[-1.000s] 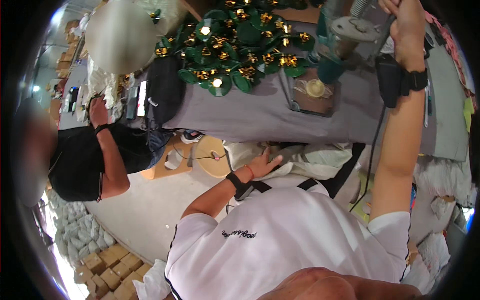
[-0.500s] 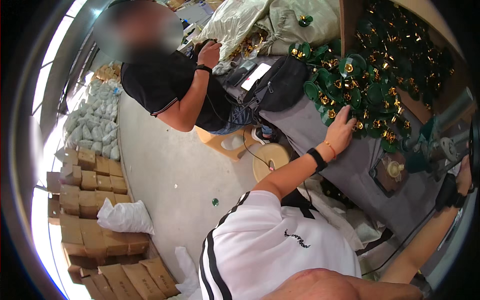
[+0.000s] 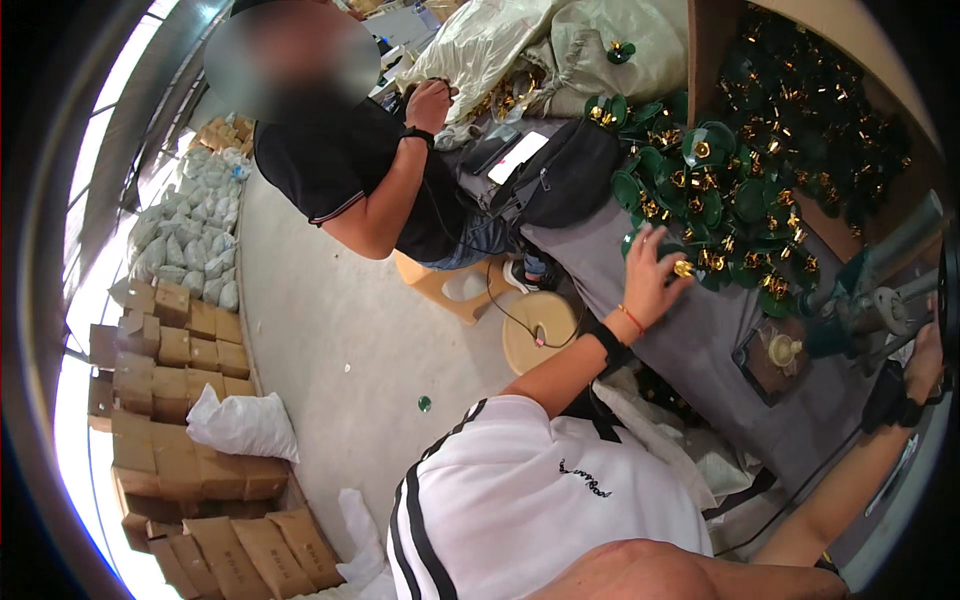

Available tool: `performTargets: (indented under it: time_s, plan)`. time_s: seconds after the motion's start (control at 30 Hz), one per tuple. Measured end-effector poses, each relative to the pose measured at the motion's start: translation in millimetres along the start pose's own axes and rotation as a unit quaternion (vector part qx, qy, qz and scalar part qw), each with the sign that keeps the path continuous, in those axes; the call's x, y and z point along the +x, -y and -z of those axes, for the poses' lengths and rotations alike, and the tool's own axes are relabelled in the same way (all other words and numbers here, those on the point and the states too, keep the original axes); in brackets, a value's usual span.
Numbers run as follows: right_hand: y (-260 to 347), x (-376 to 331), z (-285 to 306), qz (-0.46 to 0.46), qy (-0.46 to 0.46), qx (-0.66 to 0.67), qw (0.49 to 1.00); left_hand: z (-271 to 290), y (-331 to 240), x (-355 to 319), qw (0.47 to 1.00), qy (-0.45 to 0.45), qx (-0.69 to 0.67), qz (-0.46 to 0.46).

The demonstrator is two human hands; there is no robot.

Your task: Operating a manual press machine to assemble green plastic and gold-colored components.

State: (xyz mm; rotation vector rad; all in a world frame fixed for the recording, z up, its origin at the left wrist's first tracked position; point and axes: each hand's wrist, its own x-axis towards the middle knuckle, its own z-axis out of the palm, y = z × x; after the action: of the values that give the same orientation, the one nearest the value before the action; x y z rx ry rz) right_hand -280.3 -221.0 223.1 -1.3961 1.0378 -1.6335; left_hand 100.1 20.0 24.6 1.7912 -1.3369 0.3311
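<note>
My left hand (image 3: 655, 285) is raised over the near edge of the pile, thumb and fingers closed round a green disc with a gold fitting (image 3: 683, 268). Beyond it lies a heap of green discs with shiny gold fittings (image 3: 752, 195) on the grey-covered table (image 3: 690, 345). My right hand (image 3: 925, 362) is at the far right rim, curled beside the rods of a green metal hand-operated machine (image 3: 835, 325). What its fingers hold is hidden at the picture's edge.
A dark tray with a pale round piece (image 3: 785, 350) lies by the machine. A black bag (image 3: 570, 172) and a white phone (image 3: 518, 157) are on the table. Another person (image 3: 350, 170) sits across to the left. A stool (image 3: 538, 330), cartons (image 3: 190, 440) and sacks (image 3: 190, 250) stand on the floor.
My left hand has drawn back from the heap toward me and a little left, with a green disc now in its fingers. The right hand stays by the machine, slightly lower in view.
</note>
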Motion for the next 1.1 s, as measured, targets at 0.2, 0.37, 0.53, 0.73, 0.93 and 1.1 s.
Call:
performTargets:
  time_s: [0.2,0.37,0.53,0.73,0.93,1.1]
  plan:
    - [-44.4,15.5,32.8,-0.013,0.098,-0.016,0.995,-63.4,-82.9,-15.2,0.903,0.233,-0.359,0.04]
    - [40.4,-23.4,-32.0,-0.021,0.019,0.028,0.999,-120.1,-121.3,-16.4,0.899,0.269,-0.346,0.001]
    - [65.1,-36.4,-60.0,-0.02,0.027,0.1,0.994,-131.4,-118.2,-19.5,0.91,0.263,-0.314,-0.067]
    - [54.3,-35.1,-58.3,0.008,0.028,0.112,0.993,-128.5,-123.1,-27.8,0.906,0.254,-0.327,-0.092]
    - [101.4,-134.5,-30.6,0.143,0.051,-0.017,0.988,-123.1,-125.9,-21.0,0.903,0.282,-0.313,-0.09]
    - [21.6,-292.2,-2.3,0.255,0.095,-0.182,0.945,-118.8,-122.3,-21.5,0.898,0.278,-0.324,-0.107]
